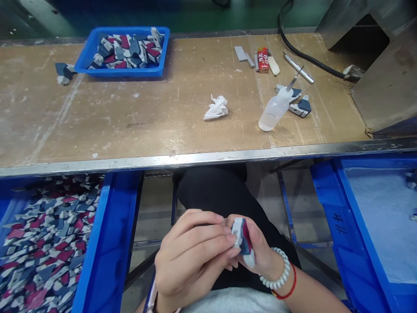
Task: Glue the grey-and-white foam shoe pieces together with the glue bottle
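Note:
Above my lap, in front of the table's edge, I hold a small moulded plastic piece (pixel 243 239) coloured white, dark blue-grey and maroon. My right hand (pixel 260 245), with a beaded bracelet and a red cord at the wrist, grips it between thumb and fingers. The fingertips of my left hand (pixel 197 252) press against the piece's white side, fingers bent and together. Whether the left fingers also pinch something small is hidden. A translucent squeeze bottle (pixel 273 111) with a needle tip leans on similar pieces (pixel 302 106) on the table.
A blue tray (pixel 124 74) of such pieces stands at the table's back left, with loose ones (pixel 64 73) beside it. Crumpled tissue (pixel 216 108), a red lighter (pixel 263 60) and a silver pen-like tool (pixel 298 68) lie further right. Blue bins (pixel 94 243) (pixel 371 243) flank my legs.

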Tool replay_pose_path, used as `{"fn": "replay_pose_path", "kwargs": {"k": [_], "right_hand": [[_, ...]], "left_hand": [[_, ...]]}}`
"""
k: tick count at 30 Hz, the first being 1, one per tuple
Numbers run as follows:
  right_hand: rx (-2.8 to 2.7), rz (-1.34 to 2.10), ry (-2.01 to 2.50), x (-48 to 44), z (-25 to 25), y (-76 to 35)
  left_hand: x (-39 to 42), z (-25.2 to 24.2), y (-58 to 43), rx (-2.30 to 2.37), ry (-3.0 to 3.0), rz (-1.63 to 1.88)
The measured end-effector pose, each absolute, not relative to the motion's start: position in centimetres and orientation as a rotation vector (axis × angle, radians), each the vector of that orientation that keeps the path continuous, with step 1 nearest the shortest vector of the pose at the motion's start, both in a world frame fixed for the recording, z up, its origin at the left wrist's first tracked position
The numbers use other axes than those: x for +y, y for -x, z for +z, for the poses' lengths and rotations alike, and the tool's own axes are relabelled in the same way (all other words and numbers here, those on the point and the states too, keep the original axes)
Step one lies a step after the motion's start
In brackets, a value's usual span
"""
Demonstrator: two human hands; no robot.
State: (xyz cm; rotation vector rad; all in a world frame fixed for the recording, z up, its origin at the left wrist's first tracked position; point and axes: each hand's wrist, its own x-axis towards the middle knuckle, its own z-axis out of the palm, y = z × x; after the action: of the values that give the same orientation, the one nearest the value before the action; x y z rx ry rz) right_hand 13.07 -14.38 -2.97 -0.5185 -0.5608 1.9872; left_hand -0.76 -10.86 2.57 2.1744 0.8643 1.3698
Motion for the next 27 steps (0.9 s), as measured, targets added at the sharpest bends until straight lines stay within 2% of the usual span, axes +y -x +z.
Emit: {"fn": "replay_pose_path", "kwargs": {"k": [8,14,21,27], "right_hand": [[-0.599,2.032,0.410,-14.6,-4.3,-12.9],[-0.606,1.982,0.418,-14.3,-3.6,-12.8],[-0.721,1.980,0.445,-14.5,-3.3,-13.2],[-0.718,2.020,0.396,-14.7,-3.7,-13.3]], "left_hand": [[-11.7,1.8,2.3,0.994,-2.497,1.464],[-11.0,1.7,2.7,0.853,-2.406,1.426],[-9.7,2.0,3.0,0.724,-2.116,1.132],[-9.8,1.7,2.8,0.702,-2.103,1.207]]}}
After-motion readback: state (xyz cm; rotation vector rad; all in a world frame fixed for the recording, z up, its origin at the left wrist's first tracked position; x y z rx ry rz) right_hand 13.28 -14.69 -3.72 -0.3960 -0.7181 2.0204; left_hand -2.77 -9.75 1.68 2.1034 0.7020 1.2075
